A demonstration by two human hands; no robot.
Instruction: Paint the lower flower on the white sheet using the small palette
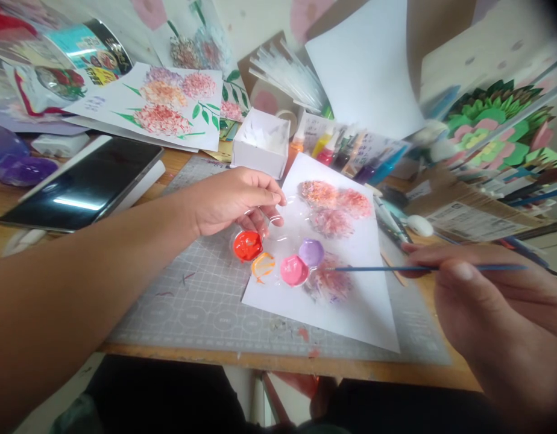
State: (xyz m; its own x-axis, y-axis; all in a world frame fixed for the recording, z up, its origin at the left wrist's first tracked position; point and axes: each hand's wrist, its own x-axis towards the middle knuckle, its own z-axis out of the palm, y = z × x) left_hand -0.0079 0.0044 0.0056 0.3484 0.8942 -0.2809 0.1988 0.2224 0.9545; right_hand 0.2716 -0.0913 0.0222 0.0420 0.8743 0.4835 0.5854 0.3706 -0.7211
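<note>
Between the thumb and fingers of my left hand [245, 202] is the edge of a clear plastic palette [285, 244], held over a painted sheet. Its wells hold red paint [247, 245], orange, pink paint [293, 270] and lilac paint [311, 251]. My right hand [490, 301] grips a thin blue paintbrush [373, 269], its tip pointing left, just right of the palette and over the lowest flower. The white sheet [369, 307] bears several fluffy flowers in red, orange and purple. The palette hides part of it.
A grey cutting mat [192, 313] lies beneath the sheet. Behind stand a white box [261, 141] and paint bottles [326, 154]. A tablet [86, 181] and a finished flower painting [170, 108] are at left. A cardboard box [463, 211] holding brushes is at right.
</note>
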